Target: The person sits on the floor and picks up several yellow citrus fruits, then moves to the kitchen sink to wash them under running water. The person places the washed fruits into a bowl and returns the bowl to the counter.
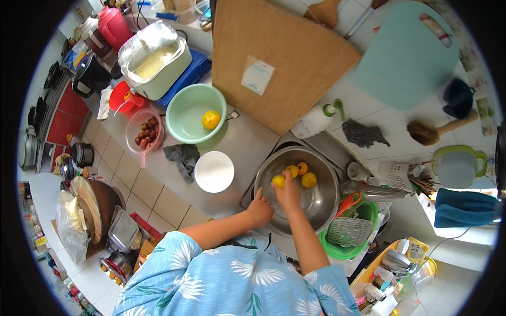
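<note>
A steel basin (pixel 321 213) sits in the sink with several yellow round fruits (pixel 309 180) inside. Reaching down into it, my right hand (pixel 288 194) has its fingers closed around one yellow fruit (pixel 278 180) near the left inner wall. Two more fruits lie close by its fingertips. My left hand (pixel 260 210) is at the basin's near-left rim, index finger stretched out and the other fingers loosely bent, with nothing seen in it. On the counter to the left stand a white bowl (pixel 214 171) and a pale green basin (pixel 182 118) holding one yellow fruit (pixel 211 119).
A pink colander (pixel 134 131) of dark red fruits and a grey cloth (pixel 183 160) lie further left. A wooden board (pixel 253 37) leans behind the sink. The faucet (pixel 377 193) and a green basket (pixel 346 252) with a slotted grater-like piece are on the right.
</note>
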`<state>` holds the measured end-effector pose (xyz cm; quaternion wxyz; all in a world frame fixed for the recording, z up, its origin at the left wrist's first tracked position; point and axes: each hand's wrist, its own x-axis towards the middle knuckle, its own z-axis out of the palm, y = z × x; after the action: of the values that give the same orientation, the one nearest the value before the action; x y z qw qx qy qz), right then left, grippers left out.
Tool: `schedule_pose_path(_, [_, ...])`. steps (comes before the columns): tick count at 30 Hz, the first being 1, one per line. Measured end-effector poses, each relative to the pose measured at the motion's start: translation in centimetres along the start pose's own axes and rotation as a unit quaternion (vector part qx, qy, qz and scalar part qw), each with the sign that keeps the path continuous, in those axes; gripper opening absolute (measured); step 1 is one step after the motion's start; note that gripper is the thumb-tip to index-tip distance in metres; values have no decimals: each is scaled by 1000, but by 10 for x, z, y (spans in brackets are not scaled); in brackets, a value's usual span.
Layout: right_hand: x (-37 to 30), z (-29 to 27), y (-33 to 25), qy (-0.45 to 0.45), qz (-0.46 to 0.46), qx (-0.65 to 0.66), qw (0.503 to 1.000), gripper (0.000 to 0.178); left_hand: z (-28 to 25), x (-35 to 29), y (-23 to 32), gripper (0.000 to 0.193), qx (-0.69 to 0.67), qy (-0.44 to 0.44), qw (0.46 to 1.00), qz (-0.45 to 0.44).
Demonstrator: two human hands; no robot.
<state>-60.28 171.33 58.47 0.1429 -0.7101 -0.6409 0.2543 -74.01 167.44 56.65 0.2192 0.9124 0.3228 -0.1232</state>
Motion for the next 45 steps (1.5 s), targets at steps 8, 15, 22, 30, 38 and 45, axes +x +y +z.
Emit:
schedule_pose_path(8, [139, 31, -214, -17, -327, 108, 938, 38, -3, -2, -13, 45, -377, 251, 891, 22])
schedule_pose_path(15, [169, 120, -220, 18, -366, -58, 929, 19, -34, -24, -30, 35, -444, 149, 883, -36])
schedule_pose_path(22, [88, 24, -15, 123, -144, 39, 981, 27, -22, -2, -31, 29, -78, 113, 985, 103])
schedule_pose_path(30, [63, 55, 103, -61, 23, -165, 984, 48, -12, 23, -20, 45, -293, 83, 953, 3])
schedule_pose_path(38, [-11, 24, 76, -233, 307, 577, 721, 68, -10, 68, -26, 58, -500, 132, 850, -102])
schedule_pose_path(45, [-9, 47, 183, 208, 282, 383, 855, 39, -34, 69, 7, 37, -714, 87, 618, -316])
